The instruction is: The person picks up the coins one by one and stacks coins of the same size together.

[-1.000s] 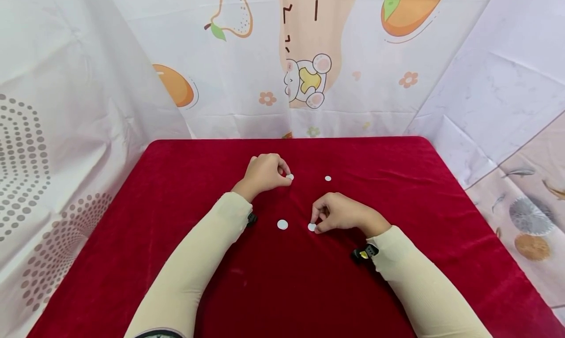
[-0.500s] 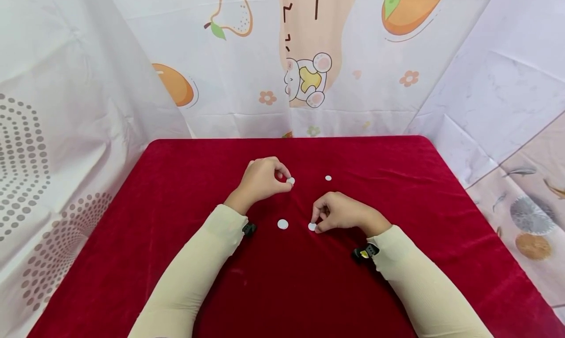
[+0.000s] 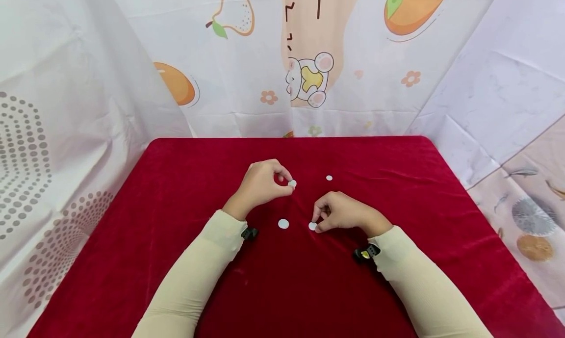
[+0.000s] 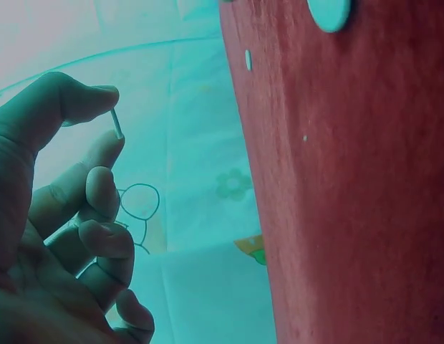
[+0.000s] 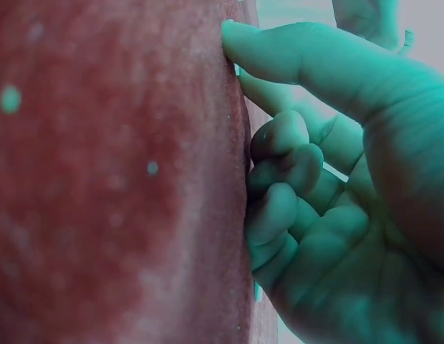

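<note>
Between thumb and index fingertip, my left hand (image 3: 263,183) pinches a small white disc (image 3: 293,183). In the left wrist view that disc (image 4: 117,123) is edge-on and held off the cloth, the other fingers curled loosely. My right hand (image 3: 343,211) grips a second white disc (image 3: 312,226) low at the cloth, nearer the person; in the right wrist view it is mostly hidden behind the fingertips. A larger-looking white disc (image 3: 283,223) lies flat to the left of the right hand. Farther back, a small white disc (image 3: 329,178) lies beyond the right hand.
A red velvet cloth (image 3: 273,289) covers the table, with slight wrinkles at the right. A white printed curtain (image 3: 238,78) hangs behind the far edge, with more sheets on both sides. Each wrist wears a small dark camera (image 3: 249,233).
My left hand has drawn slightly toward the person and to the right with its disc, and its forearm has shifted back. The right hand and the two lying discs stay in place.
</note>
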Motion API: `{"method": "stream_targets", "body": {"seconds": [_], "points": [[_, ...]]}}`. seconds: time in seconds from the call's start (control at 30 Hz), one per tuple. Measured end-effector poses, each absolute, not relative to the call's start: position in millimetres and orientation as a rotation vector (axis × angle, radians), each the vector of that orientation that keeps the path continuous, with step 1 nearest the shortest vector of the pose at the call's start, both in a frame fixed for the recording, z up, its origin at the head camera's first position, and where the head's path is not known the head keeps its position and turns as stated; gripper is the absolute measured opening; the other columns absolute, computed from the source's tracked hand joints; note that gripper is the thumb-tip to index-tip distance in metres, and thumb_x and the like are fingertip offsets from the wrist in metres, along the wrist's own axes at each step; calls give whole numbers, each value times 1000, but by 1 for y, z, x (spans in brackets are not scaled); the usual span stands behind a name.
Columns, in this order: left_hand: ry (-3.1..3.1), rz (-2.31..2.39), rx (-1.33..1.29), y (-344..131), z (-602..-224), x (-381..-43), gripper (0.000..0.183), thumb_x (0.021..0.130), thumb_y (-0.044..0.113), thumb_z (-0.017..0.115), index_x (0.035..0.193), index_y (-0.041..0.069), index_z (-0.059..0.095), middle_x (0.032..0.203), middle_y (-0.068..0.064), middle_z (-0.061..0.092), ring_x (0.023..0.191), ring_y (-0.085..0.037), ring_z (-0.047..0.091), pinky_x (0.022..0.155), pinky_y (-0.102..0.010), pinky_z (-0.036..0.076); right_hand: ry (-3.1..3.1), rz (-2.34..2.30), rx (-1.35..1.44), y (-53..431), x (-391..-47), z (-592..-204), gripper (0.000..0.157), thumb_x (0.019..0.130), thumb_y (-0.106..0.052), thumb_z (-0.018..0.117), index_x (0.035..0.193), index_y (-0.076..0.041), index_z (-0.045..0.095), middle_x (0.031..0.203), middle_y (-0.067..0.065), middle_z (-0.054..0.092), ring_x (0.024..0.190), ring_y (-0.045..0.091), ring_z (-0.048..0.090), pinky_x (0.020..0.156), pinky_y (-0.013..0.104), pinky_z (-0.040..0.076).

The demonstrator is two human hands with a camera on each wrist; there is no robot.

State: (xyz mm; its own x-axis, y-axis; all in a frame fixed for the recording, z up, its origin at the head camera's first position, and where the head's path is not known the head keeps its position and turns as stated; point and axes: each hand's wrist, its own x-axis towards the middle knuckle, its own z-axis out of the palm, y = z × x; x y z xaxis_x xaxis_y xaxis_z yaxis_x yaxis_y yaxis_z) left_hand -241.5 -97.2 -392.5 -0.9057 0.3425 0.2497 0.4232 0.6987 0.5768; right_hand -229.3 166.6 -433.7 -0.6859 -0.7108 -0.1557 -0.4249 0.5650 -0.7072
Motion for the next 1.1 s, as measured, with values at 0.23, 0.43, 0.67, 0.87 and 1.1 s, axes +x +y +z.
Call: {"method": "stream_targets", "body": {"seconds": [0.23, 0.43, 0.67, 0.87, 1.1], "points": [[-2803, -1018, -654, -93, -393, -237, 5, 81, 30, 82, 82, 27, 78, 81, 8, 63, 73, -11, 56, 76, -34, 47, 2375, -915, -924, 167, -230, -434, 14, 79, -18, 90, 83, -25, 79, 59, -5, 59, 54, 4, 49, 54, 21, 42], [-2812, -961, -705, -86, -393, -232, 5, 80, 30, 82, 81, 29, 78, 81, 9, 65, 72, -8, 57, 84, -36, 46, 2360, -933, -912, 167, -230, -433, 13, 79, -17, 90, 83, -23, 79, 61, -4, 60, 54, 6, 49, 54, 22, 42], [-2851, -877, -758, -78, -393, -226, 6, 78, 34, 83, 78, 34, 76, 82, 6, 68, 69, -5, 57, 92, -42, 40, 2356, -929, -897, 169, -229, -431, 12, 79, -19, 90, 84, -23, 80, 61, -3, 61, 53, 7, 49, 53, 22, 41], [-2895, -847, -849, -73, -392, -221, 9, 79, 38, 85, 77, 34, 77, 80, 9, 65, 68, -4, 57, 88, -39, 40, 2366, -926, -906, 169, -230, -429, 12, 80, -18, 90, 84, -22, 79, 62, -3, 61, 54, 7, 50, 54, 22, 43], [-2953, -789, -937, -69, -395, -217, 10, 79, 37, 84, 76, 34, 75, 81, 7, 66, 69, -5, 57, 89, -39, 41, 2359, -937, -899, 169, -229, -432, 12, 80, -19, 90, 83, -22, 79, 62, -3, 62, 55, 7, 51, 55, 23, 43]]}}
